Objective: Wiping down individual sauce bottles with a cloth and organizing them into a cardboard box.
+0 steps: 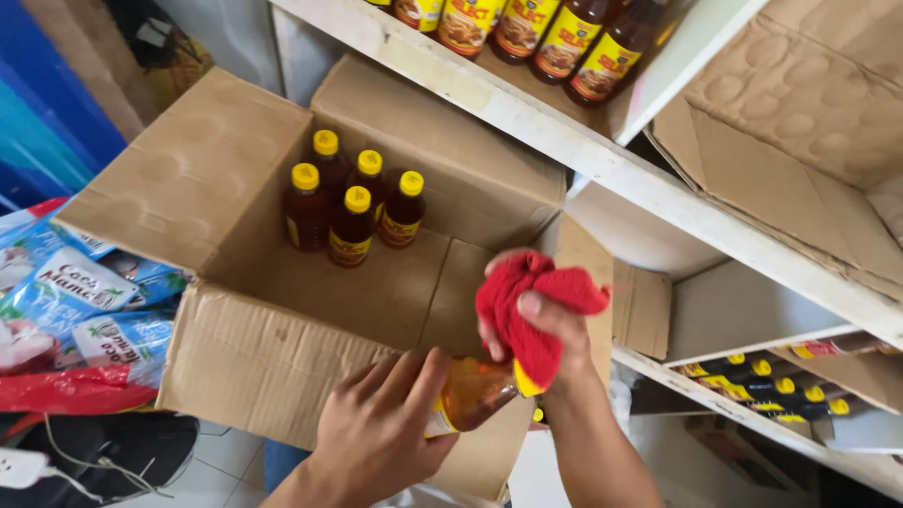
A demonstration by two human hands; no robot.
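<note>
My left hand (381,428) grips a brown sauce bottle (475,390) by its body, holding it tilted over the near corner of an open cardboard box (254,348). My right hand (546,325) clutches a red cloth (527,301) pressed against the bottle's yellow-capped neck. Several more brown bottles with yellow caps (350,202) stand upright together in the far corner of the box.
A white shelf (602,150) above carries a row of similar bottles (546,33). Lower shelves at the right hold dark bottles lying down (771,386). Colourful packets (75,301) lie left of the box. Another cardboard box (800,122) sits at the upper right.
</note>
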